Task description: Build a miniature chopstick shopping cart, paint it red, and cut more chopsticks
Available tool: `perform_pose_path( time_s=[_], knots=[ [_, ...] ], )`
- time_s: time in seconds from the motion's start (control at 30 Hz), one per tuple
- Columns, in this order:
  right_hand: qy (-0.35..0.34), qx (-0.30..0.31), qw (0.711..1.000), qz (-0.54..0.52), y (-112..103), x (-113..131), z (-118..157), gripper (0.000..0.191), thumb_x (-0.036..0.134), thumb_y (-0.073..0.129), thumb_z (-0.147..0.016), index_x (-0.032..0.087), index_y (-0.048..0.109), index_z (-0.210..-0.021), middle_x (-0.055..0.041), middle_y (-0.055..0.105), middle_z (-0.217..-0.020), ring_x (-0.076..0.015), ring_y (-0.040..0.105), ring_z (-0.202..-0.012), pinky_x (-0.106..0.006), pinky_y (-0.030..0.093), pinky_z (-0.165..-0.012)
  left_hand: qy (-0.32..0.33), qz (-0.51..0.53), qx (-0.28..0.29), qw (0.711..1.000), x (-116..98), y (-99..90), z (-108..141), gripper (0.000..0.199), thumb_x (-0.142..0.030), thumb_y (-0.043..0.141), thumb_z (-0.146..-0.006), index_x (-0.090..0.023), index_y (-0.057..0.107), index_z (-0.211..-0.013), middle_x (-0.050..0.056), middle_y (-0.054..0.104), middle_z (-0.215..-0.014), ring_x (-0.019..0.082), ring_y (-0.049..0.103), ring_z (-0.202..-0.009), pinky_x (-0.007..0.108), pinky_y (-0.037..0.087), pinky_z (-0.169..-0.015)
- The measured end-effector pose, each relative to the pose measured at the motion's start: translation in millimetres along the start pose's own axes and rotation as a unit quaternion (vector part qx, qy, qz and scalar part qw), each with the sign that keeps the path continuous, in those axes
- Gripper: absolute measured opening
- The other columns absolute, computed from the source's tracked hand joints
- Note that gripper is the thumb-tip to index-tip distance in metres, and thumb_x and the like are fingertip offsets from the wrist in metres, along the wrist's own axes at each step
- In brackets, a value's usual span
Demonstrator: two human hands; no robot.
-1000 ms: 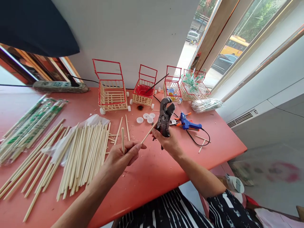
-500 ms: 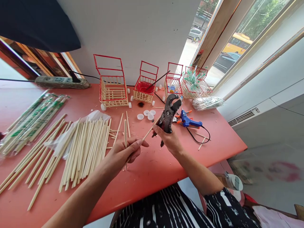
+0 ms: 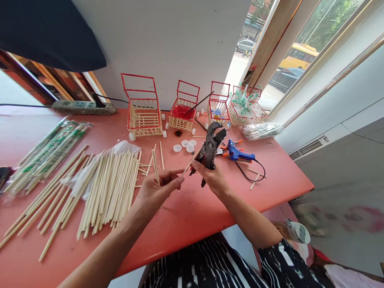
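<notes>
My right hand (image 3: 211, 175) is wrapped round a black pipe cutter (image 3: 209, 148), whose hooked jaw points up and away from me. A thin wooden stick (image 3: 192, 161) runs from beside the cutter and my right thumb down to the fingertips of my left hand (image 3: 159, 186), which pinch its lower end. A second wooden stick (image 3: 155, 166) rises from the same left hand, by the index finger. Left of that hand lies a dense row of loose wooden sticks (image 3: 111, 188), partly on white plastic.
Small stick carts with red handles (image 3: 144, 116) line the wall, one holding a red bowl (image 3: 183, 112). White caps (image 3: 185, 143), a blue glue gun (image 3: 238, 152), wrapped chopsticks (image 3: 49, 156) and a power strip (image 3: 84, 107) sit on the red table (image 3: 192, 224).
My left hand has shifted slightly up and its fingers have moved along the thin stick. The second stick now leans left at its top. The cutter has barely moved.
</notes>
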State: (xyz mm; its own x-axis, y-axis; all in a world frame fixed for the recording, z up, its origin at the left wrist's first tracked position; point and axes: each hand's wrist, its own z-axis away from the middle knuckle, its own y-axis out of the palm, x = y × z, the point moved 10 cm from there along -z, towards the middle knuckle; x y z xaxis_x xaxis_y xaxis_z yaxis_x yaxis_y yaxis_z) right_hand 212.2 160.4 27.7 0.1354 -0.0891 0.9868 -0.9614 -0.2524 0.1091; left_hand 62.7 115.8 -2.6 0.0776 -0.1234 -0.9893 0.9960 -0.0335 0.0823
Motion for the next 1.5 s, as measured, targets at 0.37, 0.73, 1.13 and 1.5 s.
perform_pose_path(
  time_s=[0.37,0.73,1.13,1.5],
  knots=[
    [-0.035,0.0,0.998,0.052,1,2,-2,0.038,0.057,0.075,-0.085,0.021,0.062,-0.084,0.0005,0.059,-0.075,-0.0151,0.057,-0.069,-0.03,0.054,-0.065,-0.01,0.041,0.013,0.999,15,-2.1,2,0.048,-0.048,0.082,-0.081,-0.012,0.081,-0.112,-0.002,0.057,-0.063,0.006,0.036,-0.049,0.022,0.022,-0.045],
    [-0.032,0.009,0.992,0.118,7,6,-1,0.035,0.052,0.076,-0.086,0.02,0.061,-0.081,0.0013,0.057,-0.074,-0.014,0.052,-0.068,-0.028,0.048,-0.065,-0.003,-0.024,-0.024,0.999,3,-9.5,5,0.041,-0.045,0.083,-0.076,-0.013,0.085,-0.102,-0.002,0.056,-0.06,0.007,0.038,-0.05,0.022,0.026,-0.047],
    [0.017,0.027,0.997,0.069,10,3,-1,0.031,0.05,0.071,-0.089,0.021,0.065,-0.082,-0.0011,0.063,-0.076,-0.0151,0.059,-0.069,-0.029,0.053,-0.063,-0.123,0.191,0.083,0.97,22,10.6,6,0.048,-0.047,0.09,-0.075,-0.013,0.083,-0.108,-0.004,0.047,-0.058,0.004,0.033,-0.048,0.02,0.02,-0.045],
    [0.042,-0.051,0.998,-0.019,-21,-6,-5,0.039,0.056,0.076,-0.085,0.019,0.065,-0.089,-0.001,0.062,-0.077,-0.0152,0.06,-0.068,-0.029,0.055,-0.06,-0.055,0.079,-0.013,0.995,14,-15.5,3,0.049,-0.047,0.088,-0.071,-0.013,0.083,-0.106,0.0,0.058,-0.06,0.007,0.038,-0.048,0.021,0.023,-0.046]
  ],
)
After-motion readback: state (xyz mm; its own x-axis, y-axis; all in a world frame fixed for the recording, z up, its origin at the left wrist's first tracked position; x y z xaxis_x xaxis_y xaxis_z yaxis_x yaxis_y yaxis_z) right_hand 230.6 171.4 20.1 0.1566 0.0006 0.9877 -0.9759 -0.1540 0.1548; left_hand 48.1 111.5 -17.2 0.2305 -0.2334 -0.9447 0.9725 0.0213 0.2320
